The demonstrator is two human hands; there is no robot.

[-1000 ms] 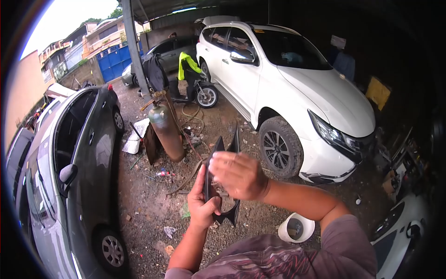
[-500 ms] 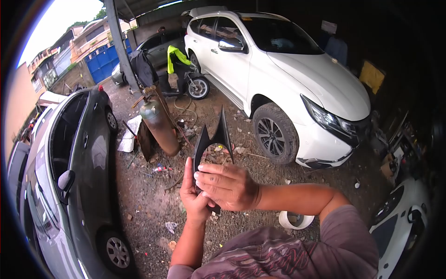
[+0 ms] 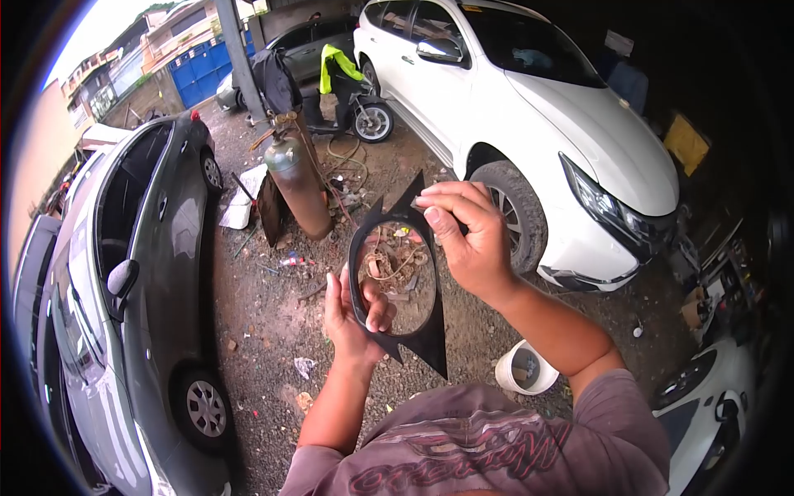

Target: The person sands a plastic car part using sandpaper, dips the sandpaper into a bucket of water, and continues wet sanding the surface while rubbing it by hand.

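Observation:
A black trim ring (image 3: 428, 350) with a large oval opening and pointed corners is held up before my chest, its opening facing me. My left hand (image 3: 357, 312) grips its lower left side, with curled fingers showing through the opening and the thumb outside. At the upper right, my right hand (image 3: 475, 238) has thumb and fingertips pinched at the edge by the top point. Gravel and litter show through the oval.
A white SUV (image 3: 579, 124) stands ahead right, a grey car (image 3: 149, 248) at left. Between them are a gas cylinder (image 3: 299, 190), hoses (image 3: 351, 169) and a scooter (image 3: 372, 122). A white bucket (image 3: 542, 376) stands by my right elbow; a white car part (image 3: 703, 413) lies at far right.
The trim ring has turned from nearly edge-on to facing me, so its opening shows. My right hand has moved up and right, from beside my left hand to the ring's top.

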